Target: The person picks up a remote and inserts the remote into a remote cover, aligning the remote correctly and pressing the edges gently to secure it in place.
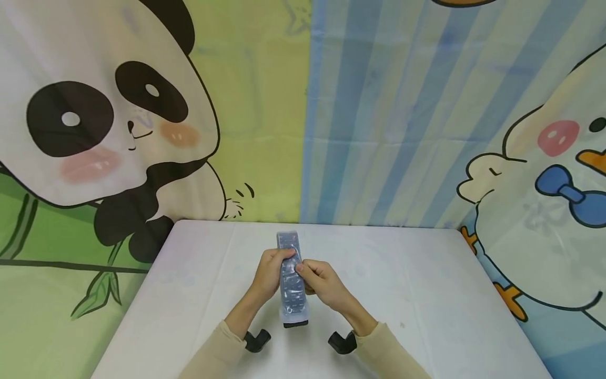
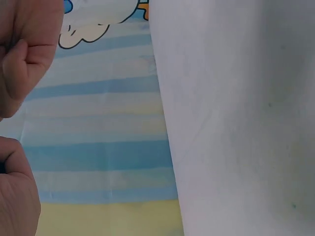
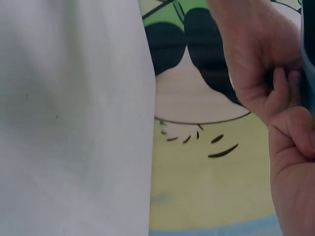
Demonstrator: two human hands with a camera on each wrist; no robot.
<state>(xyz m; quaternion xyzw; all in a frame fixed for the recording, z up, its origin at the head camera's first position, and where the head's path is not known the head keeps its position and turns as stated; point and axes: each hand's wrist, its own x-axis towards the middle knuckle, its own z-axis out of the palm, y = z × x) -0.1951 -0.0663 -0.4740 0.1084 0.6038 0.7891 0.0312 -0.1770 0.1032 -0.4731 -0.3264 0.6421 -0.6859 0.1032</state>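
Note:
A long, slim blue-grey pack (image 1: 293, 295) in shiny clear plastic is held upright over the table, its lower end black. Small pale markings run along its face, too fine to read. My left hand (image 1: 270, 273) grips its left side, thumb laid across the front. Lower on the opposite edge, my right hand (image 1: 326, 284) pinches it between thumb and curled fingers. In the left wrist view, parts of both hands show at the left border, the left hand (image 2: 17, 196) below. The right wrist view shows the right hand (image 3: 298, 182) beside a dark strip of the pack (image 3: 309, 44).
A white-covered table (image 1: 227, 284) lies beneath the hands. Behind it hangs a printed curtain (image 1: 379, 116) with a panda and a white bird. Black wrist-worn pieces (image 1: 343, 343) stick out near both sleeves.

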